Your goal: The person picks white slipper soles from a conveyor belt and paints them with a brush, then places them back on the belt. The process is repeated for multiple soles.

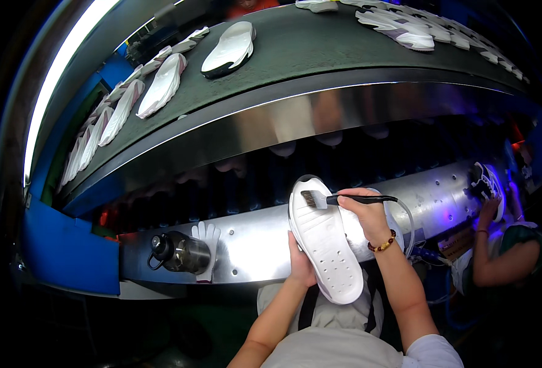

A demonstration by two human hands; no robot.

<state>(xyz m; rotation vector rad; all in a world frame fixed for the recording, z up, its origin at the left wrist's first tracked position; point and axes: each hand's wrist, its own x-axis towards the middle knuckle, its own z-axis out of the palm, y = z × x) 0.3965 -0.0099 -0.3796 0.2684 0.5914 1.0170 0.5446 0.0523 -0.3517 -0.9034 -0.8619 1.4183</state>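
Note:
A white shoe sole with a dark rim at its toe end is held upright over my lap, its inner side facing me. My left hand grips it by the left edge near the middle. My right hand is closed around the black handle of a flat brush. The bristles lie against the toe half of the sole. From the handle's end a clear tube curves down. Part of another white object shows behind the sole, mostly covered by it and my right hand.
Before me runs a metal shelf holding a dark bottle and a white glove. Beyond it, a green conveyor belt carries several white soles. At right a co-worker's hand holds a white shoe.

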